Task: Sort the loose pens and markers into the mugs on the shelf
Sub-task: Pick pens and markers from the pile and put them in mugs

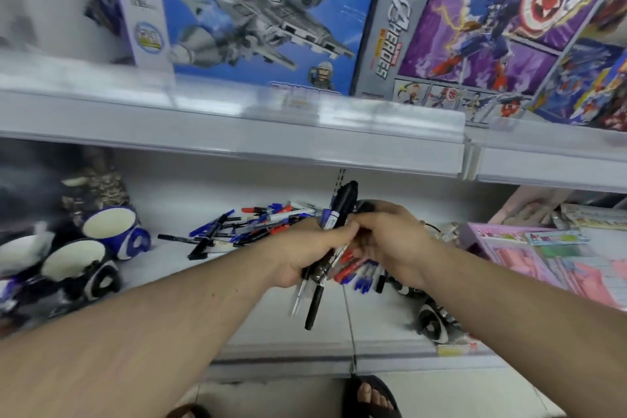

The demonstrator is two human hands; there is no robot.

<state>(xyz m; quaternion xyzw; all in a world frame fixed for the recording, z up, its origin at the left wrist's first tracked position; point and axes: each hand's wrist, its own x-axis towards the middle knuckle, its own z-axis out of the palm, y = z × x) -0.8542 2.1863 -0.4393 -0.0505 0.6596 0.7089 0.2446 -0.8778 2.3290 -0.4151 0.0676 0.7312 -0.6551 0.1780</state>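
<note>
The left hand (307,256) was curled tight around a bundle of pens and markers (334,234), its fingers pressed together over the barrels. A black marker and a blue-labelled one stuck up above the knuckles, while a clear pen and another black marker hung out below the palm. The right hand (390,241) met it from the other side, fingers bent in against the same bundle near the left fingertips; whether it was pinching a single pen or only steadying the bunch could not be told. Under the right palm a fan of red and blue capped pens (356,273) showed, seemingly held there too.

Behind the hands, further back on the lower shelf (237,282), lay a loose heap of pens and markers (244,226), blue, red and black, crossing one another. To the left of the heap stood a blue-and-white mug (115,231), tilted with its mouth toward the camera, and nearer the shelf's front two more mugs (68,268) in black and white, close together. Another dark mug (434,319) lay partly hidden below the right forearm. A pink boxed set (529,258) filled the shelf's right end. The upper shelf edge (237,125) ran across above the hands, carrying toy boxes (271,10). A sandalled foot (371,397) showed on the floor below
</note>
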